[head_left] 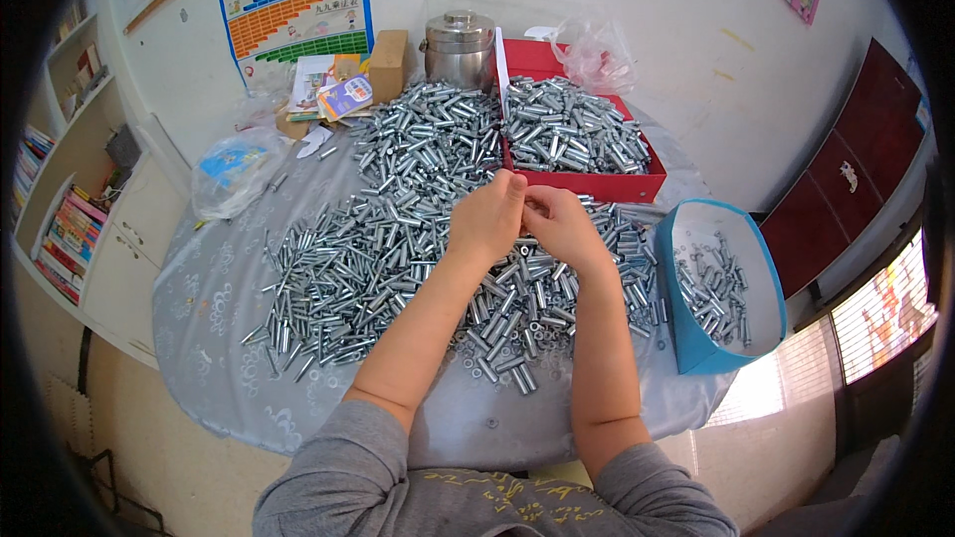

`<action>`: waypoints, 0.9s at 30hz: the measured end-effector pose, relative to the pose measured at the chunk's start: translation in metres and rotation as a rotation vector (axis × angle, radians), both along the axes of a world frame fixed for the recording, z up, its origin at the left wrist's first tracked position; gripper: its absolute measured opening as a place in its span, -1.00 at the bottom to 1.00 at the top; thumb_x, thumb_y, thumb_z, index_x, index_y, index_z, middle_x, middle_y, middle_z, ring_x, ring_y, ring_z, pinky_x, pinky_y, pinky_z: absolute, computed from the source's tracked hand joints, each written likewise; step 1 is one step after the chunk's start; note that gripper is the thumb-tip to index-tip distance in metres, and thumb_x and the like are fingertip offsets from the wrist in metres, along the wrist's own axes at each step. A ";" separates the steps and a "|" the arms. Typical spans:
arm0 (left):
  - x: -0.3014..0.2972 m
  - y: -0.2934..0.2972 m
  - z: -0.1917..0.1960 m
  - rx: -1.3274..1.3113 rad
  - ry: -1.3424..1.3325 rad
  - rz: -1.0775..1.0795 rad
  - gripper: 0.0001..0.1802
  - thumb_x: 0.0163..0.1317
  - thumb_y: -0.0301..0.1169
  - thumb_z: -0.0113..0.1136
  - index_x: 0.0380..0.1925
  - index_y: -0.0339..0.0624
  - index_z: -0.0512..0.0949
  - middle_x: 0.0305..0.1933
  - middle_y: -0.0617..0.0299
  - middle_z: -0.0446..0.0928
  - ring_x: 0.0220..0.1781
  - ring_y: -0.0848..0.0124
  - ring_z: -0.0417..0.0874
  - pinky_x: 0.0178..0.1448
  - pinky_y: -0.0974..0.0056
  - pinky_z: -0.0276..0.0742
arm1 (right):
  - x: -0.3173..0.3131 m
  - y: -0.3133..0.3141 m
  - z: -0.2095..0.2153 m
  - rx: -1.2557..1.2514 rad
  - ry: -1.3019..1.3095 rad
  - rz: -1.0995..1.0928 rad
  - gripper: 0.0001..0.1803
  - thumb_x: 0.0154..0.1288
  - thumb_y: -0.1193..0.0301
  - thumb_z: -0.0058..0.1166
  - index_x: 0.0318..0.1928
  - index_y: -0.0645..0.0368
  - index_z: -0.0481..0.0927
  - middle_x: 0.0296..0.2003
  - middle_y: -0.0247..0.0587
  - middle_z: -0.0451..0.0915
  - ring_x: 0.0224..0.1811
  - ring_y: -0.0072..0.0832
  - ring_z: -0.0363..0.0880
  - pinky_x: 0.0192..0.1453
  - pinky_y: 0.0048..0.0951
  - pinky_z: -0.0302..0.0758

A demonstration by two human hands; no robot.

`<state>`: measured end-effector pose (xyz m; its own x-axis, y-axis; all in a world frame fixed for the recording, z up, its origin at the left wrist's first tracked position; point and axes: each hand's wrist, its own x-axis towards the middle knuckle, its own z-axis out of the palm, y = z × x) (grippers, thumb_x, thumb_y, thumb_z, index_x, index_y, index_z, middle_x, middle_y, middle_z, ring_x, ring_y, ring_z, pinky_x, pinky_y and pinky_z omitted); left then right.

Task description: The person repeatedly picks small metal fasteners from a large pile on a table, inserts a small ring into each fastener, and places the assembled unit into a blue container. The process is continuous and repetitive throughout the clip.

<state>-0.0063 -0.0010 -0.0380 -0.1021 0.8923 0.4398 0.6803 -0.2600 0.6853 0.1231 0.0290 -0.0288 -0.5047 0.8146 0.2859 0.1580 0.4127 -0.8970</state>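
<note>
L hand [486,221] & R hand [563,229] together above metal sleeves [383,224], both curled, grip contents unclear

Grey shirt [438,509], elbow-length sleeves [338,462], yellow lettering [532,495] across front; left hand [487,218] and right hand [564,227] bare.

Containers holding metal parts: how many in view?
2: the red box at the back right of the table, the blue bin at its right edge. Others may be hidden.
</note>
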 end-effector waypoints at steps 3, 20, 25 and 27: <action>0.002 -0.007 0.011 -0.082 0.097 0.056 -0.19 0.22 0.24 -0.76 -0.28 -0.14 0.43 -0.47 0.02 0.54 -0.32 0.02 0.56 -0.25 0.04 0.39 | 0.005 0.005 -0.005 0.033 -0.136 -0.012 -0.79 0.13 0.41 0.03 -0.34 0.33 0.59 -0.62 -0.16 0.54 -0.57 -0.51 0.46 -0.43 -0.45 0.37; -0.023 -0.004 0.020 -0.060 0.259 0.260 -0.35 0.29 0.11 -0.39 -0.33 -0.23 0.52 -0.33 -0.05 0.47 -0.21 0.01 0.50 -0.14 0.03 0.41 | 0.174 0.040 0.018 0.051 -0.595 -0.460 -0.66 0.03 0.29 0.17 -0.15 0.12 0.60 -0.30 -0.13 0.62 -0.25 -0.33 0.59 -0.16 -0.37 0.47; -0.015 -0.001 0.016 0.009 0.230 0.162 -0.37 0.32 0.06 -0.42 -0.42 -0.24 0.50 -0.36 -0.02 0.47 -0.23 0.02 0.49 -0.15 0.04 0.38 | 0.270 0.080 0.012 -0.072 -1.275 -0.717 -0.69 -0.04 0.21 0.24 -0.43 0.22 0.63 -0.43 -0.07 0.62 -0.37 -0.29 0.58 -0.27 -0.32 0.49; -0.014 -0.005 0.016 0.023 0.197 0.170 -0.37 0.32 0.06 -0.42 -0.44 -0.24 0.50 -0.37 0.00 0.47 -0.24 0.03 0.48 -0.14 0.05 0.37 | 0.275 0.080 -0.004 -0.323 -1.312 -0.679 -0.67 -0.05 0.18 0.23 -0.46 0.24 0.63 -0.43 -0.04 0.62 -0.35 -0.24 0.58 -0.23 -0.28 0.49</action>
